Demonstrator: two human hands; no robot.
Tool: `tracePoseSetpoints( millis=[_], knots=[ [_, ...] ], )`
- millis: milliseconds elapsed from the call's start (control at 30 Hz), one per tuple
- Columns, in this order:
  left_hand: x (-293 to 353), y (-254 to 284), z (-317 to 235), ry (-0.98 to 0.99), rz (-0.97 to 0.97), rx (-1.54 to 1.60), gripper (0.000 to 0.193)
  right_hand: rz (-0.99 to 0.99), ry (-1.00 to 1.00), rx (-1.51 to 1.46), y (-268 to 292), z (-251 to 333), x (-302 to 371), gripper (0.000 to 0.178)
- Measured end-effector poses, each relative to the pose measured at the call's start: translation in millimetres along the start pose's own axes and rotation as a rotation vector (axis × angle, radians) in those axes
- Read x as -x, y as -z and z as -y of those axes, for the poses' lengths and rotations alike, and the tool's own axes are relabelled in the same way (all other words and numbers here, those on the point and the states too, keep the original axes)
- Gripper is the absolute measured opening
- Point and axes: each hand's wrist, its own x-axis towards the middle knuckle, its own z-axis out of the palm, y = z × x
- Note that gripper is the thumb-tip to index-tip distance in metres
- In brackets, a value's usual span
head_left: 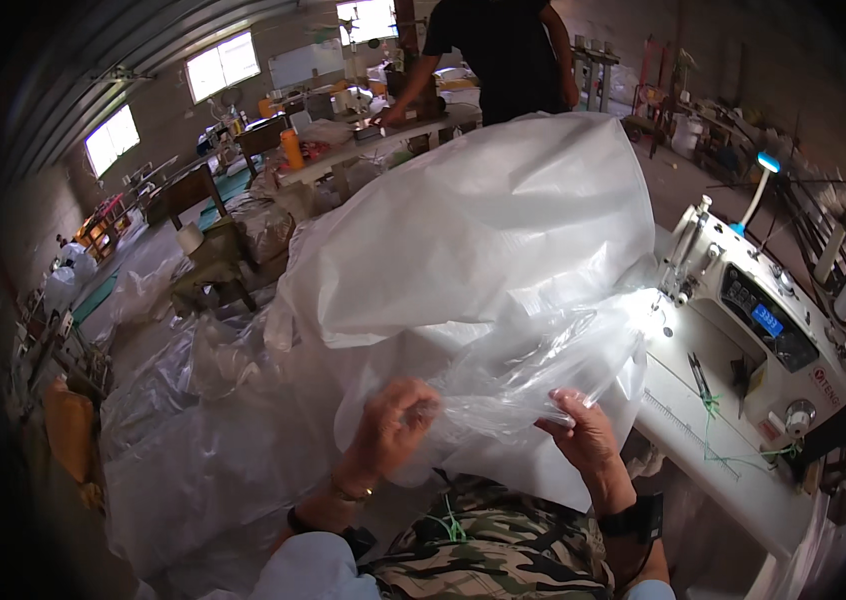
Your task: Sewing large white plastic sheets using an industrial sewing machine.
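My left hand [393, 432] has its fingers curled, pinching the gathered edge of a transparent plastic film [498, 385]. To its right, my right hand [583, 432] grips the same film between thumb and fingers, so the bunched plastic stretches between the two. Behind it rises a large white plastic sheet or sack [483, 235], billowed up and spread over the work surface. Its right side reaches the lit needle area of a white sewing machine [743, 300]. How film and sack are joined is hidden in the folds.
Black thread snips [699, 375] and green thread [711, 430] lie on the machine table [678, 415]. More crumpled plastic [213, 440] spreads at the left. A person in dark clothes [503, 55] stands beyond the sack, near tables with an orange bottle [292, 149].
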Motion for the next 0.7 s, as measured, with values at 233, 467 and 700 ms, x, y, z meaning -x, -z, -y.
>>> tracePoseSetpoints(
  millis=[233,467,700],
  knots=[
    [-9.5,48.3,73.7,0.026,-0.088,-0.455,0.016,0.244,-0.027,0.335,5.1,5.4,7.5,0.019],
    [-15.3,125.4,189.6,-0.064,-0.145,-0.730,0.022,0.354,-0.059,0.240,23.7,-15.5,14.4,0.021],
    [-12.8,136.9,224.4,0.069,-0.094,-0.852,0.022,0.340,-0.186,0.258,41.2,-34.9,40.2,0.019]
  ],
)
